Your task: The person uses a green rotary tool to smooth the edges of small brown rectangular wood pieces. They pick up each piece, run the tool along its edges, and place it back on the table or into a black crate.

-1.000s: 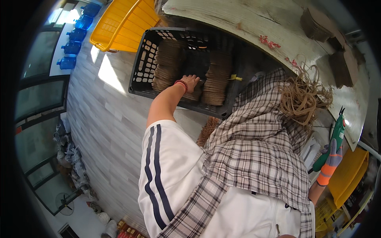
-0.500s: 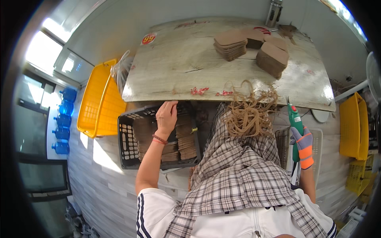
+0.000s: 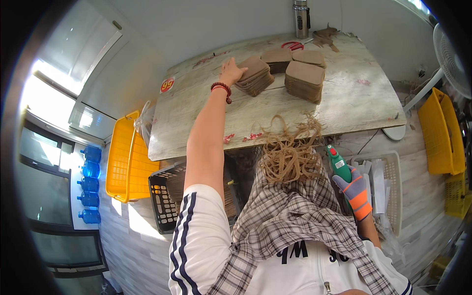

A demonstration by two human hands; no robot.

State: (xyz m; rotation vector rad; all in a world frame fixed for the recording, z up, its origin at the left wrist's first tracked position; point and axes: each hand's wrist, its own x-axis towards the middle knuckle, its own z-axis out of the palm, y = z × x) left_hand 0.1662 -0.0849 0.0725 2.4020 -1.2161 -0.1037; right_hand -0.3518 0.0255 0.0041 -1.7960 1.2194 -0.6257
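Evidently, the bare left hand [image 3: 232, 73], wearing a dark red beaded bracelet [image 3: 228, 92], touches the left side of an uneven stack of flat, round-cornered brown pieces [image 3: 255, 73] on the pale, wood-patterned table [image 3: 172, 123]; whether the fingers are clamped on it, I cannot tell. The stack probably handles as many light, fairly stiff layers that could slide over one another, so squeezing opposite sides low down seems the safest hold. Three similar brown stacks [image 3: 305, 84] stand just right of it. Farther right, the grey-and-orange-gloved right hand [image 3: 353, 187] is wrapped around a green handheld tool with a red button [image 3: 338, 162].

For moving, the tabletop runs wide between the stack and its left rim. Its front edge passes above a black perforated plastic crate [image 3: 154, 191], then behind curled brown strips [image 3: 293, 160] heaped on plaid cloth [image 3: 280, 214]; the neighbouring stacks crowd any rightward slide.
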